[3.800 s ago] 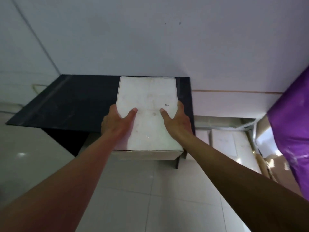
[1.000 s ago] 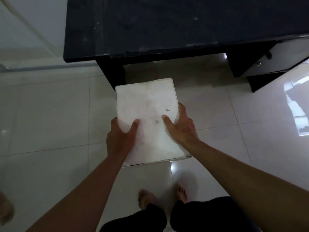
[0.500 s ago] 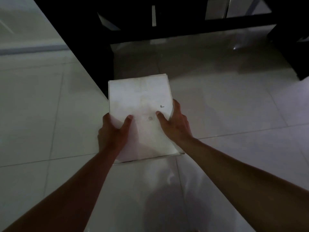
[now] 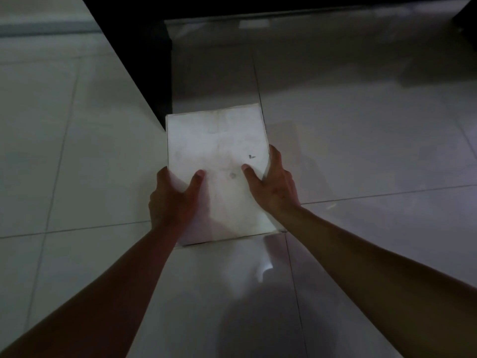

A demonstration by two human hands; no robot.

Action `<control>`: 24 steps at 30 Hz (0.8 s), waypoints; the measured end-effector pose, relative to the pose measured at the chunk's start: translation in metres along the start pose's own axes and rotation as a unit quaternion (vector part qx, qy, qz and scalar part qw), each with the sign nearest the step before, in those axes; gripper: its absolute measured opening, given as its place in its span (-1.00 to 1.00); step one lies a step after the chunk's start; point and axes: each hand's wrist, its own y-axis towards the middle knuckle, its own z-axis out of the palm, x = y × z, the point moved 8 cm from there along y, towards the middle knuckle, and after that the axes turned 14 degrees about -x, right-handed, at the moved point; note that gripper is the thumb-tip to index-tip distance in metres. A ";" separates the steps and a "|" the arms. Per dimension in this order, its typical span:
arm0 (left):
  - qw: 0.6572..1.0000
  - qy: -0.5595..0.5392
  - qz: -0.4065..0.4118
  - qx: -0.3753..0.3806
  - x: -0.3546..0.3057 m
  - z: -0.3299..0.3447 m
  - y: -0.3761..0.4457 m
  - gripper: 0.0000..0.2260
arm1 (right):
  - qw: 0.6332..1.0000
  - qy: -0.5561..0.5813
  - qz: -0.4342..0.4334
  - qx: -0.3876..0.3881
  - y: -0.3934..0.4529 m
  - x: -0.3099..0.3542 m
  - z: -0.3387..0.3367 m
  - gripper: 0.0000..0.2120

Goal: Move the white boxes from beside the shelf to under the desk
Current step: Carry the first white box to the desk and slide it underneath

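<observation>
A white box (image 4: 218,148) with a small dark mark on its lid is held low over the tiled floor, in front of the opening under the black desk (image 4: 144,55). My left hand (image 4: 171,200) grips its left near side with the thumb on the lid. On the right near side my right hand (image 4: 275,187) holds it the same way. The box's far left corner is close to the desk's black side panel. Whether the box touches the floor I cannot tell.
Glossy pale floor tiles (image 4: 361,151) run on under the desk into shadow. A dark desk part (image 4: 468,14) shows at the top right corner. A grey skirting strip (image 4: 38,28) lies at the far left.
The view has dropped from above the desk top to floor level. Both hands have carried the box down and forward toward the space under the desk, keeping the same grip.
</observation>
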 end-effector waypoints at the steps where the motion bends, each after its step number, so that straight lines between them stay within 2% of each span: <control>1: 1.000 0.005 0.004 -0.001 0.000 0.000 0.001 -0.36 | 1.000 0.000 -0.005 0.001 0.000 0.001 0.002 -0.30; 4: 0.999 0.010 0.032 0.015 -0.002 0.003 0.002 -0.30 | 0.999 -0.024 -0.042 -0.004 0.001 0.006 0.005 -0.25; 6: 0.991 0.034 0.129 -0.002 -0.012 -0.002 -0.001 -0.21 | 0.989 -0.078 -0.119 -0.032 -0.003 0.014 0.001 -0.25; 7: 0.975 0.054 0.214 -0.014 -0.021 -0.006 -0.006 -0.21 | 0.977 -0.103 -0.182 -0.044 -0.009 0.020 -0.001 -0.28; 9: 0.912 0.083 0.402 0.005 -0.035 -0.006 -0.025 -0.26 | 0.932 -0.115 -0.341 -0.033 -0.032 0.033 -0.001 -0.33; 11: 0.850 0.086 0.516 0.066 -0.035 -0.007 -0.043 -0.26 | 0.882 -0.091 -0.462 -0.007 -0.058 0.037 0.001 -0.33; 13: 0.822 0.097 0.551 0.109 -0.026 -0.011 -0.051 -0.15 | 0.857 -0.091 -0.507 0.010 -0.073 0.032 -0.001 -0.23; 16: 0.802 0.147 0.564 0.131 -0.015 -0.015 -0.051 0.02 | 0.834 -0.149 -0.530 0.051 -0.082 0.024 0.006 -0.09; 24: 0.814 0.140 0.552 0.110 -0.016 -0.010 -0.049 -0.07 | 0.819 -0.173 -0.547 0.010 -0.074 0.024 0.012 -0.24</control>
